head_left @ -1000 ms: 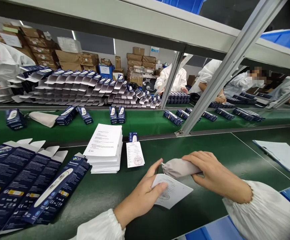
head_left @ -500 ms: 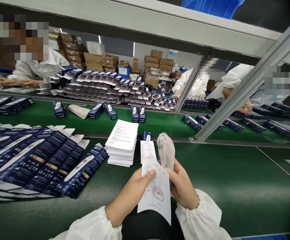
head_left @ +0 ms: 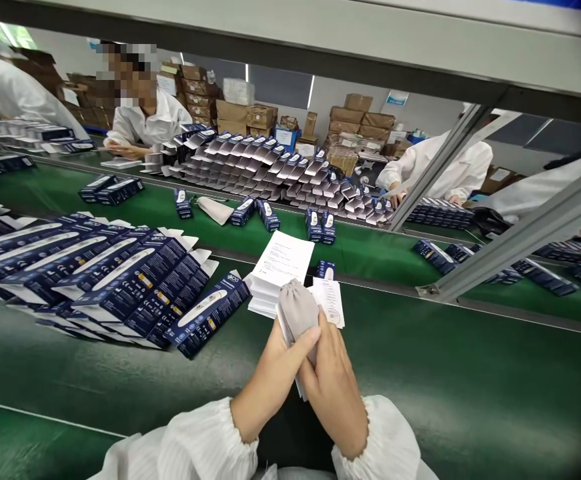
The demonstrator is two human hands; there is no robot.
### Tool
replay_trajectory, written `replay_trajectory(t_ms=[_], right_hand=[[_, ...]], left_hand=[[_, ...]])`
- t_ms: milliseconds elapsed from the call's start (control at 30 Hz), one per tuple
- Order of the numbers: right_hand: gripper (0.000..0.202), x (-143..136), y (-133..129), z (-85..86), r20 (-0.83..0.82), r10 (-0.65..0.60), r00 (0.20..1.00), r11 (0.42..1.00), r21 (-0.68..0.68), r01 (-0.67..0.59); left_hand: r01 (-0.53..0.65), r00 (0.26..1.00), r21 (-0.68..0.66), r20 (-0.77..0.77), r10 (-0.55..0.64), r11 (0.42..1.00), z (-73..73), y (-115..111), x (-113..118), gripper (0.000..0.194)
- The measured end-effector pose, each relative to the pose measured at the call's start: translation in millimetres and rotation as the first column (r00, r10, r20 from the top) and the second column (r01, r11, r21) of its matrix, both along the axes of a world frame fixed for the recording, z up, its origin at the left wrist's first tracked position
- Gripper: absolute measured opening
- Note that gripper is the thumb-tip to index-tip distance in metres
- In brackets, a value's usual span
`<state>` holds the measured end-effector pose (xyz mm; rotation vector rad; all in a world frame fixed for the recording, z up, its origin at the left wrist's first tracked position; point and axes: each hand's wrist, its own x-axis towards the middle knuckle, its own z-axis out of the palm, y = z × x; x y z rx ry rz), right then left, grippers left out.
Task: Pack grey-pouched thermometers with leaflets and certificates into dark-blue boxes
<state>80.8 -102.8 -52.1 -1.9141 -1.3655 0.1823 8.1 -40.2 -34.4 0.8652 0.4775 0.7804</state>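
A light grey drawstring pouch (head_left: 299, 310), gathered at its top, stands upright between my two hands. My left hand (head_left: 270, 370) is closed round its left side with the thumb across the front. A folded white paper sheet (head_left: 301, 389) lies behind the pouch, only its edges showing. My right hand (head_left: 334, 381) presses against the pouch from the right, fingers closed. Just beyond is a stack of printed sheets (head_left: 285, 260), partly covered by the pouch. Beside it lies a smaller printed slip (head_left: 329, 300) with a red stamp, near a small blue box (head_left: 326, 269).
Open blue cartons (head_left: 120, 287) lie in a slanted pile at left, one carton (head_left: 210, 313) nearest me. Across the green belt (head_left: 360, 247) sit several boxes and another pouch (head_left: 215, 210). A metal post (head_left: 470, 247) rises at right. Co-workers in white sit opposite.
The paper sheet has gone from flat in my left hand to folded behind the pouch. Both hands have come together on the pouch. The camera view has turned left.
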Motion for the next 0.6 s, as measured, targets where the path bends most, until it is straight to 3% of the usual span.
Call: replay_trajectory(t_ms=[100, 200, 333, 500, 600], right_hand=[[0.060, 11, -6, 6.4, 0.022, 0.054, 0.998, 0.999, -0.003, -0.054], [0.066, 14, -10, 7.9, -0.102, 0.037, 0.994, 0.999, -0.022, -0.039], [0.067, -1, -7, 5.4, -0.196, 0.088, 0.977, 0.995, -0.019, -0.094], [0.052, -9, 2, 19.6, -0.418, 0.201, 0.886, 0.972, -0.026, -0.233], [0.041, -4, 9, 27.9, -0.447, 0.214, 0.869, 0.959, -0.074, -0.274]], left_hand=[[0.047, 0.998, -0.017, -0.030, -0.047, 0.999, 2.8, 4, -6, 0.061], [0.083, 0.995, -0.037, -0.048, -0.085, 0.996, 4.9, 6, -9, 0.061], [-0.015, 0.982, 0.151, -0.184, 0.043, 0.988, 1.1, 7, -15, 0.062], [0.108, 0.983, 0.300, -0.172, -0.058, 0.948, 1.2, 9, -33, 0.057], [0.147, 0.957, 0.431, -0.289, -0.019, 0.890, 6.7, 15, -43, 0.060]])
